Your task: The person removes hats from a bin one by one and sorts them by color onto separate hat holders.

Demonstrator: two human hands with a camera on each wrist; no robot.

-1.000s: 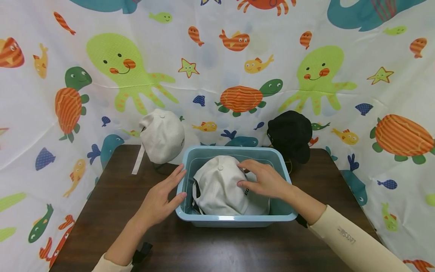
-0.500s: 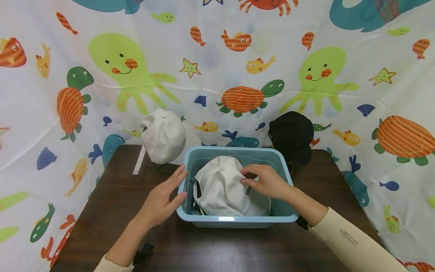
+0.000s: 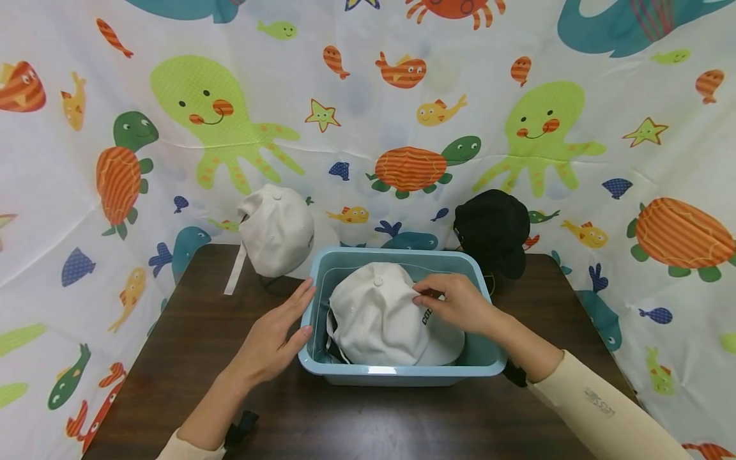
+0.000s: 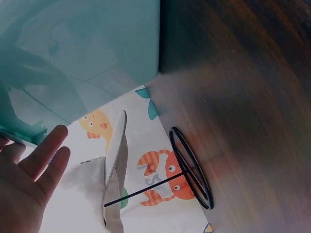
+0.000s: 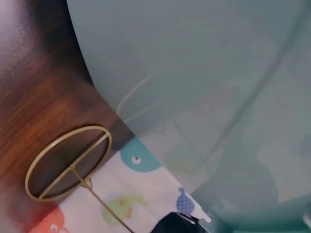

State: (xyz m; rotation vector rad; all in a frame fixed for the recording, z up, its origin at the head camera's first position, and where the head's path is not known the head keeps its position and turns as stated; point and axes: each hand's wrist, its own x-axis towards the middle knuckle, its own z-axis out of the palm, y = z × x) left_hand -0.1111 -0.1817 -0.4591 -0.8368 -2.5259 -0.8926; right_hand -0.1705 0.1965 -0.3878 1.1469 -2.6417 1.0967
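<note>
A white baseball cap (image 3: 374, 319) with dark lettering above its brim sits inside a light-blue plastic basin (image 3: 402, 370). My right hand (image 3: 460, 303) reaches over the basin's right side and pinches the front of the cap's crown between thumb and fingers. On the basin's left rim rests my left hand (image 3: 270, 348), its fingers straight. The left wrist view shows that same left hand (image 4: 29, 191) beside the basin wall (image 4: 97, 48). Only the basin's side fills most of the right wrist view; the right hand is out of that picture.
Behind the basin at left, another white cap (image 3: 276, 230) hangs on a stand with a black ring base (image 4: 192, 170). A black cap (image 3: 491, 233) stands at back right, near a gold ring base (image 5: 68, 165). A sea-animal cloth (image 3: 356, 140) backs the dark wooden table (image 3: 374, 421).
My right hand has drawn slightly to the right, and the front and brim of the white cap in the basin have shifted right with it. My left hand stays on the rim.
</note>
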